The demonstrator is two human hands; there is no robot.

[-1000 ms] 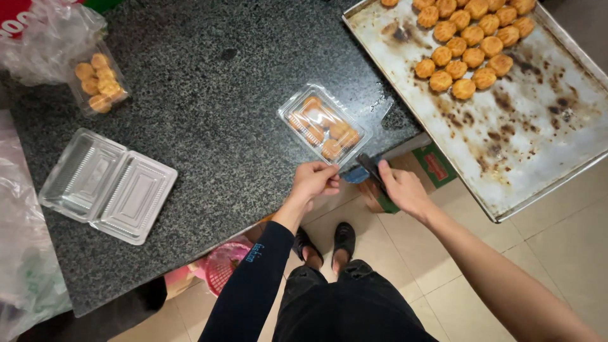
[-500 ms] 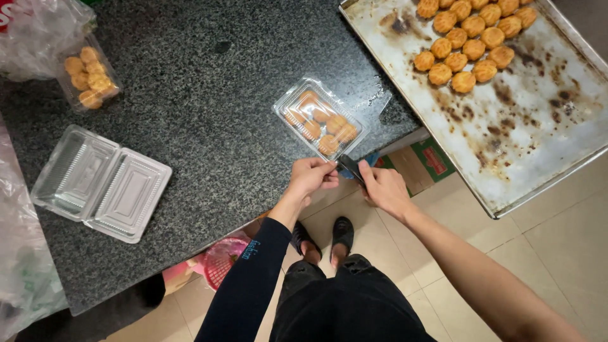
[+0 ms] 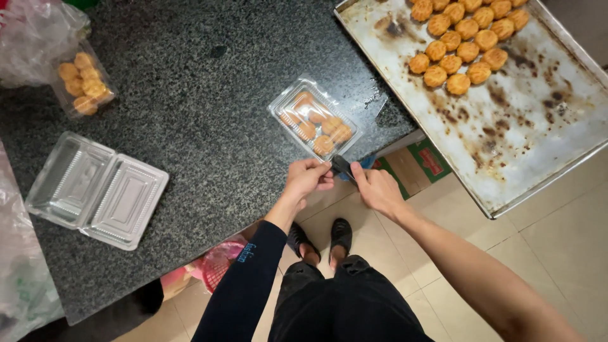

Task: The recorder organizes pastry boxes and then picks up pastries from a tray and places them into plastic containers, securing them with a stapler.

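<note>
A closed clear plastic box (image 3: pixel 315 118) filled with round golden cookies sits near the front edge of the dark granite counter (image 3: pixel 209 95). My left hand (image 3: pixel 307 178), in a dark sleeve, pinches the box's near edge. My right hand (image 3: pixel 378 188), bare-armed, holds a small dark tool (image 3: pixel 342 166) against that same edge, right beside my left fingers. What kind of tool it is cannot be made out.
A large stained metal baking tray (image 3: pixel 513 133) overhangs the counter on the right, with several cookies (image 3: pixel 463 39) at its far end. An empty open clear container (image 3: pixel 95 190) lies at the left. Another filled box (image 3: pixel 82 79) and a plastic bag (image 3: pixel 28 35) sit far left.
Both hands have moved up from below the counter edge to the box's near edge. The dark tool now touches the box.
</note>
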